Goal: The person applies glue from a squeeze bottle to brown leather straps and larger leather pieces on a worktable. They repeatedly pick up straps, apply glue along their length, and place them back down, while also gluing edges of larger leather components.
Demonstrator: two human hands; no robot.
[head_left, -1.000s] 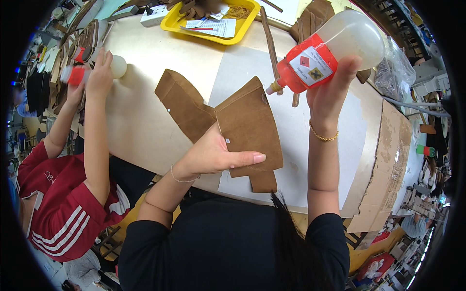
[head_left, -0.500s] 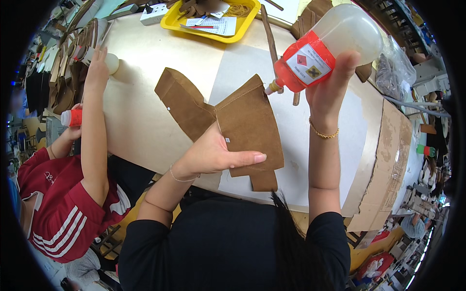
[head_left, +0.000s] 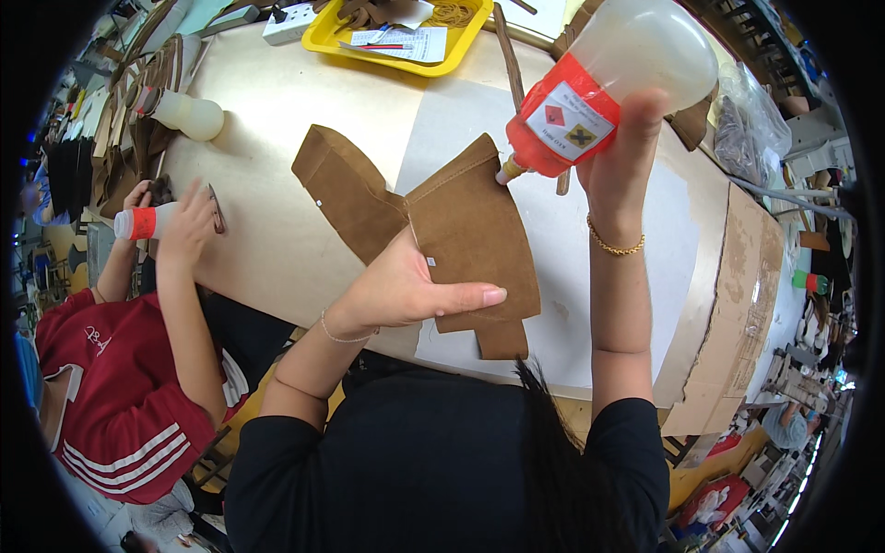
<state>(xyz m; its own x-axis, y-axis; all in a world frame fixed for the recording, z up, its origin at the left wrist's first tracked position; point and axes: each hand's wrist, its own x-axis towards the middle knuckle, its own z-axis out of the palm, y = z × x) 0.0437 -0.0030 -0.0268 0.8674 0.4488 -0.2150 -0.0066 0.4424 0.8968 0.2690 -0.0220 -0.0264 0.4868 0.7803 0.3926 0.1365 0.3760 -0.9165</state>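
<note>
My left hand (head_left: pixel 406 288) grips a brown suede piece (head_left: pixel 479 244), with the thumb pressed on top and the fingers hidden underneath. A stitched seam crosses the piece near its top, and a second brown panel (head_left: pixel 343 189) extends to the left. In my raised right hand (head_left: pixel 629 157) is a tilted glue bottle (head_left: pixel 576 115), translucent with a red band and a hazard label. Its narrow nozzle points down-left and meets the suede's upper right edge. The thumb lies along the bottle's near side; the other fingers are mostly hidden behind it.
A yellow tray (head_left: pixel 461 57) with scraps, rubber bands and a pen sits at the back. White paper (head_left: pixel 636 276) covers part of the table; cardboard (head_left: pixel 728 313) borders the right. At left, a co-worker's blurred hand (head_left: pixel 187 226) moves near bottles and stacked brown pieces.
My right hand has shifted slightly left with the glue bottle, its nozzle moving along the suede's edge. My left hand stays nearly still. The co-worker's hand has come away from the standing bottle toward their body.
</note>
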